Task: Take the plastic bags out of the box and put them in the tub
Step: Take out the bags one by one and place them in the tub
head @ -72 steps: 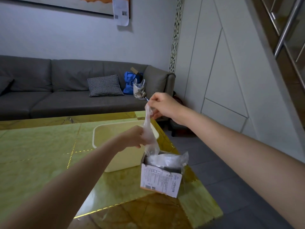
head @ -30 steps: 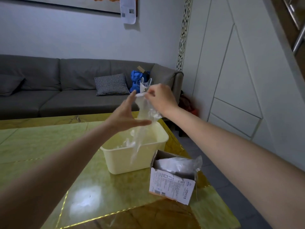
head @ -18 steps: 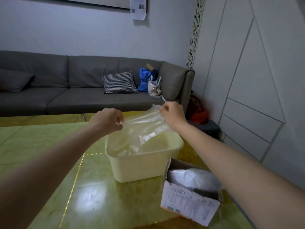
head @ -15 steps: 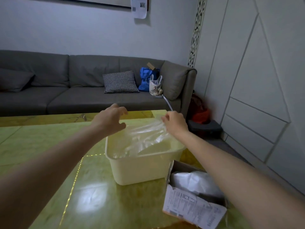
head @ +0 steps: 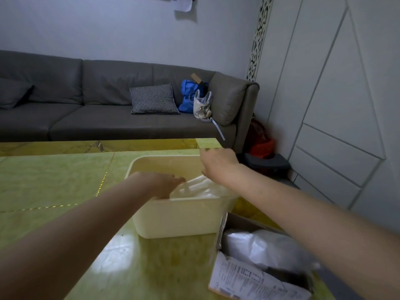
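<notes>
A cream plastic tub (head: 177,217) stands on the green table. A crumpled clear plastic bag (head: 201,189) lies inside it, toward the right side. My left hand (head: 164,184) reaches down into the tub, and its fingers touch the left edge of the bag. My right hand (head: 218,163) hovers over the tub's far right corner with fingers stretched out and nothing in it. At the lower right sits an open cardboard box (head: 249,280) with a printed label, and white plastic bags (head: 259,245) fill it under my right forearm.
The glossy green table (head: 54,187) runs left of the tub, and its right edge passes close by the box. A grey sofa (head: 97,118) with a checked cushion and bags stands behind. White wall panels rise on the right.
Both hands came down with the clear bag, which now lies in the tub. My right hand let go of it and my left hand went down inside the tub.
</notes>
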